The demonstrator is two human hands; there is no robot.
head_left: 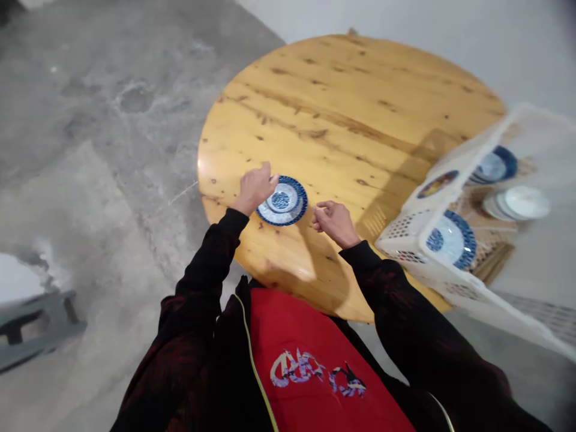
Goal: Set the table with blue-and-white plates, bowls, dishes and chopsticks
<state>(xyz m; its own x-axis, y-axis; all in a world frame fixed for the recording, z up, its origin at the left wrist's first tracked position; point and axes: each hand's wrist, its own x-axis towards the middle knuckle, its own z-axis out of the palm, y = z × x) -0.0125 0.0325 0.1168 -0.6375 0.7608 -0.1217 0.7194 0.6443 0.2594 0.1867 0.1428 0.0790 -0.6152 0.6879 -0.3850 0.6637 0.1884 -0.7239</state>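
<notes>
On the round wooden table (328, 144) lies a white plate with a blue patterned rim and a blue motif in its middle (288, 210). My left hand (256, 187) is over the plate's upper left edge, its fingers loosely apart and partly covering the rim; whether it touches the plate I cannot tell. To the right of the plate, a small gap away, my right hand (335, 223) hovers with loosely bent fingers and nothing between them.
At the table's right edge stands a white plastic basket (450, 192) holding blue-rimmed plates (465, 240) and a stack of white bowls (524, 203). A grey stool-like object (45, 327) stands on the concrete floor (112, 150) at the left. A white wall (450, 30) rises behind the table.
</notes>
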